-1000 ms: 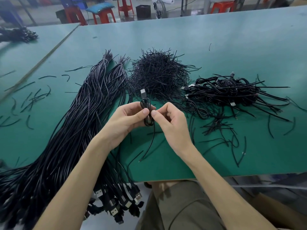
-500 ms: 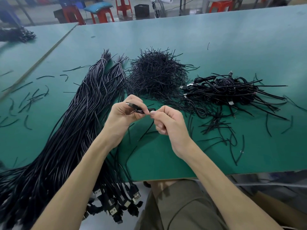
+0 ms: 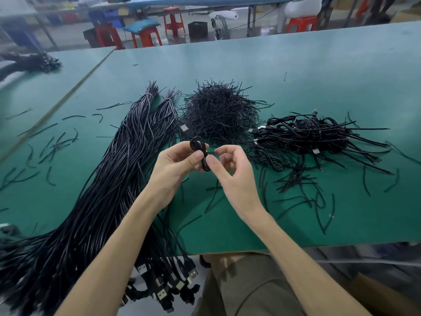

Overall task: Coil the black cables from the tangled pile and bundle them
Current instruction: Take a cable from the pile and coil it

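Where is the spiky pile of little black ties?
In the head view, the spiky pile lies straight ahead, between the long straight cables on its left and the coiled cables on its right.

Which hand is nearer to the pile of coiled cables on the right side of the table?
Right. The right hand is just left of the pile, near its edge; the left hand is further left, beyond the small coil both hands hold.

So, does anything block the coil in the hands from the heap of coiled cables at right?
Nothing visible. Left hand and right hand hold the small black cable coil; only thin loose black strands lie flat on the green table before the black coiled-cable heap.
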Tool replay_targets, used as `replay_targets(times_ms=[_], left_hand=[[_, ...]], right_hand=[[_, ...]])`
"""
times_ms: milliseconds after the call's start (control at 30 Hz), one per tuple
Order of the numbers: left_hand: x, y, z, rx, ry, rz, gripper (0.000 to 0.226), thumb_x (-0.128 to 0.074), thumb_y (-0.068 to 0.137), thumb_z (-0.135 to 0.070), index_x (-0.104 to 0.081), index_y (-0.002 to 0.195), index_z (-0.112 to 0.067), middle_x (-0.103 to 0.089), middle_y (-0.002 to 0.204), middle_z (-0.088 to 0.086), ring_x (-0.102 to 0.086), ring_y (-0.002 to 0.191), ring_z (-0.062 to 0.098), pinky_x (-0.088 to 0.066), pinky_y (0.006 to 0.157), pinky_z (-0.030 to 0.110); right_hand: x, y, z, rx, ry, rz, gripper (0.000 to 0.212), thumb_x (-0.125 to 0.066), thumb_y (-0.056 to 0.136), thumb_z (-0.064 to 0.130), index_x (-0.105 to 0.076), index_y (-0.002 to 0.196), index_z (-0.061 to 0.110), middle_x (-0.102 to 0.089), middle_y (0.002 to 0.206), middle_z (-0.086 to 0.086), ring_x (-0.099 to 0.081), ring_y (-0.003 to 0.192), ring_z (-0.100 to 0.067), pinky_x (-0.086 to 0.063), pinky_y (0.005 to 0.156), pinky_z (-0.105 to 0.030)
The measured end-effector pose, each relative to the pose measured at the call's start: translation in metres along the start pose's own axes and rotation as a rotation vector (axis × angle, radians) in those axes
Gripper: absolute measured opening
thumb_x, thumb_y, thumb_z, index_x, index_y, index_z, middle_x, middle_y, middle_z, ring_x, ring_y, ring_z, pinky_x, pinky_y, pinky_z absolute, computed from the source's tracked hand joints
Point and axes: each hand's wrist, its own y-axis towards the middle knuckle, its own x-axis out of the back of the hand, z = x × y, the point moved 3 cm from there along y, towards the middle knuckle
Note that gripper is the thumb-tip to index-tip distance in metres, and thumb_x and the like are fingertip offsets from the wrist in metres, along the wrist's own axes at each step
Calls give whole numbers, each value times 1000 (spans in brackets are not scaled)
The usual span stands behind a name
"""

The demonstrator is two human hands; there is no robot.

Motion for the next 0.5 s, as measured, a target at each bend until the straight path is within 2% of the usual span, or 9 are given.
replay_targets(times_ms=[67, 167, 267, 300, 367, 400, 467, 500], left_hand=[[-2, 2, 0, 33, -14, 1, 19, -73, 89, -12, -74, 107, -5, -73, 91, 6, -67, 78, 16, -58, 77, 30], [-2, 3, 0, 77, 43, -21, 19, -75, 87, -13, -75, 104, -4, -75, 96, 12, -71, 87, 23, -61, 76, 34], [2, 2, -6, 81, 143, -7, 20, -70, 95, -16, -74, 103, 2, -71, 94, 16, -70, 89, 24, -62, 67, 34], [5, 1, -10, 66, 225, -12, 21, -67, 98, -18, -74, 101, 2, -71, 91, 15, -69, 84, 23, -61, 63, 34], [13, 2, -22, 10, 537, -79, 18, -65, 100, -21, -77, 99, -8, -72, 88, 9, -68, 75, 25, -59, 59, 34], [19, 2, -28, -27, 728, -145, 14, -66, 100, -21, -78, 99, -14, -71, 91, 7, -67, 74, 24, -58, 64, 31], [30, -1, -39, -91, 1060, -323, 12, -64, 100, -19, -75, 104, -15, -61, 102, 2, -62, 78, 13, -49, 73, 15], [36, -5, -44, -89, 1187, -410, 13, -62, 101, -19, -71, 108, -12, -56, 107, 3, -59, 79, 10, -46, 72, 15]], right_hand=[[-2, -2, 4, 78, -148, -24, 20, -72, 94, 32, -62, 107, 21, -63, 93, 4, -60, 81, -6, -46, 74, -16], [-2, -3, 9, 122, -229, -1, 12, -69, 97, 27, -63, 102, 19, -67, 98, 1, -70, 81, -6, -51, 71, -17], [6, 0, 19, 173, -320, 3, 6, -70, 95, 21, -68, 99, 18, -68, 95, 4, -67, 80, -3, -50, 72, -15], [12, 2, 24, 203, -367, -8, 5, -70, 94, 19, -69, 99, 18, -67, 94, 5, -64, 81, -5, -51, 75, -17], [25, 12, 35, 253, -458, -24, 7, -70, 94, 18, -71, 101, 16, -67, 95, 4, -62, 82, -6, -52, 79, -22], [33, 18, 41, 275, -519, -34, 9, -70, 94, 18, -72, 103, 15, -67, 97, 3, -63, 83, -8, -53, 80, -23], [53, 33, 49, 310, -680, -80, 12, -67, 96, 18, -71, 107, 14, -67, 101, 0, -63, 85, -11, -53, 83, -24], [64, 41, 51, 324, -765, -114, 14, -66, 96, 18, -70, 109, 13, -68, 104, -2, -63, 87, -13, -52, 85, -26]])
